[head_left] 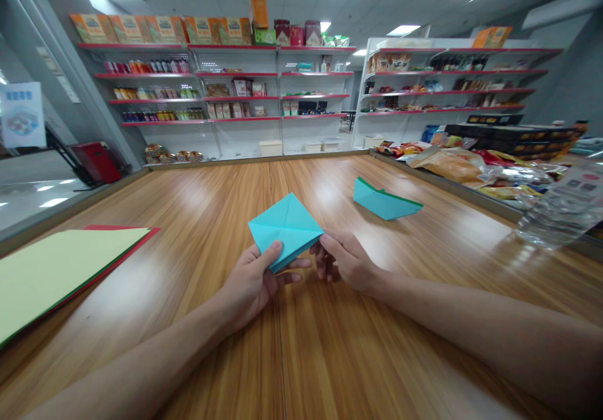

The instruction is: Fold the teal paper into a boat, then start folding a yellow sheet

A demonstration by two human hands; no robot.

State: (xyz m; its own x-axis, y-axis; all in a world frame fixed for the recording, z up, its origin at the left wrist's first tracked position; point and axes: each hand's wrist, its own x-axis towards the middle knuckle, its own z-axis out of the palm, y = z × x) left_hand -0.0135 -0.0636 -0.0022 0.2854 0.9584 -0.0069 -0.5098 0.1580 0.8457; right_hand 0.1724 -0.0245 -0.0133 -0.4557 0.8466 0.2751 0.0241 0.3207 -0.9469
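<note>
A light-blue sheet of paper folded into a square (288, 219), with crease lines crossing its face, is held up over the wooden table. My left hand (258, 275) grips its lower left edge, thumb on top and fingers underneath. At the right corner, my right hand (346, 258) pinches the paper between thumb and forefinger, its other fingers curled below. Layers show along the lower right edge. Farther off to the right rests a folded paper boat (384, 203), blue with a green rim along its top.
Yellow, green and red paper sheets (61, 269) lie stacked at the left. A clear plastic bottle (560, 206) stands at the right edge, beside packaged snacks (452, 166). Stocked shelves (235, 96) line the back, beyond the table (211, 188).
</note>
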